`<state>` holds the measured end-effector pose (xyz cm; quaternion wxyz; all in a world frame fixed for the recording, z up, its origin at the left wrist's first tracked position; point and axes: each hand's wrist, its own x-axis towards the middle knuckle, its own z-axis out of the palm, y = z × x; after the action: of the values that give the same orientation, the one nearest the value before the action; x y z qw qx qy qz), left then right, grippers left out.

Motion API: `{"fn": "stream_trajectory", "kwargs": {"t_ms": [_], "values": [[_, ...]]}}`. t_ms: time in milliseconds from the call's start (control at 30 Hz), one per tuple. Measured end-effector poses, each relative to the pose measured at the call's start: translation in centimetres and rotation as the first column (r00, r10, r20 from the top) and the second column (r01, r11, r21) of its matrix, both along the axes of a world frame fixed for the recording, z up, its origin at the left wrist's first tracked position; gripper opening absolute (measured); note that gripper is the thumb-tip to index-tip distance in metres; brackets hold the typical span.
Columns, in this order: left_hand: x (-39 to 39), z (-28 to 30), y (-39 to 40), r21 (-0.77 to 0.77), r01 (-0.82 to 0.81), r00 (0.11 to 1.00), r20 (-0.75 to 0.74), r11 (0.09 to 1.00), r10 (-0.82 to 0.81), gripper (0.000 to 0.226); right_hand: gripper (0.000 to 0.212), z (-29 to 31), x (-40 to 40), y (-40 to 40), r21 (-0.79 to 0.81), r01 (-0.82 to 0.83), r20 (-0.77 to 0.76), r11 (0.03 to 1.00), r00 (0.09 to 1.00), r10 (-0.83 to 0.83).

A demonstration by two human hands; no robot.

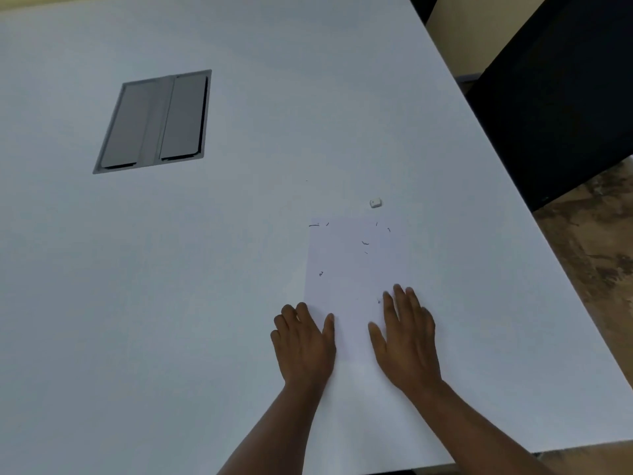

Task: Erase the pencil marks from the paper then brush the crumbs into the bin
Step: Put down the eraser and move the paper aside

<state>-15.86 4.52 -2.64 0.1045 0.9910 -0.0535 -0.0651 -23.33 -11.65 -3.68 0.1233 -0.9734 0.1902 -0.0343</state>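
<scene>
A white sheet of paper (352, 269) lies on the white table (171, 269), near its right side. Several small dark eraser crumbs (365, 243) are scattered over the sheet's far half and along its top edge. A small white eraser (375, 202) sits on the table just beyond the paper's far right corner. My left hand (303, 341) lies flat on the paper's near left edge with fingers straight. On the near right part of the sheet my right hand (406, 337) rests flat, fingers spread. No bin is in view.
A grey rectangular cable hatch (154, 121) is set into the table at the far left. The table's right edge runs diagonally; beyond it are a dark chair or panel (561, 97) and a mottled brown floor (596, 252). The table's near edge lies at the bottom right.
</scene>
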Motion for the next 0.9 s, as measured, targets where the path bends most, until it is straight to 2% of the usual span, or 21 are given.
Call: {"fn": "stream_trajectory", "kwargs": {"t_ms": [133, 267, 400, 633, 767, 900], "values": [[3.0, -0.8, 0.1, -0.071, 0.114, 0.993, -0.009, 0.991, -0.115, 0.068, 0.071, -1.6, -1.3, 0.0, -0.020, -0.048, -0.101, 0.999, 0.994, 0.046], [8.0, -1.1, -1.0, -0.093, 0.259, 0.966, 0.018, 0.961, -0.259, 0.084, 0.068, -1.2, -1.4, 0.2, -0.063, -0.054, -0.082, 0.997, 0.995, 0.049], [12.8, -1.6, -2.8, -0.075, 0.298, 0.953, -0.034, 0.952, -0.301, 0.092, 0.067, -1.3, -1.4, 0.2, -0.073, -0.051, -0.067, 0.996, 0.997, 0.046], [15.9, -2.0, -5.4, -0.022, 0.391, 0.914, -0.104, 0.920, -0.391, 0.078, 0.069, -1.2, -1.2, 0.1, -0.074, -0.040, -0.110, 0.996, 0.993, 0.032], [13.9, -1.8, -7.0, 0.017, 0.558, 0.826, -0.104, 0.829, -0.554, 0.073, 0.068, -0.9, -1.2, 0.2, -0.068, -0.038, -0.115, 0.997, 0.993, 0.030], [11.2, -1.2, -9.7, -0.123, 0.665, 0.727, -0.117, 0.737, -0.676, 0.068, 0.068, -1.1, -1.2, 0.2, -0.062, -0.032, -0.109, 0.998, 0.994, 0.026]]}}
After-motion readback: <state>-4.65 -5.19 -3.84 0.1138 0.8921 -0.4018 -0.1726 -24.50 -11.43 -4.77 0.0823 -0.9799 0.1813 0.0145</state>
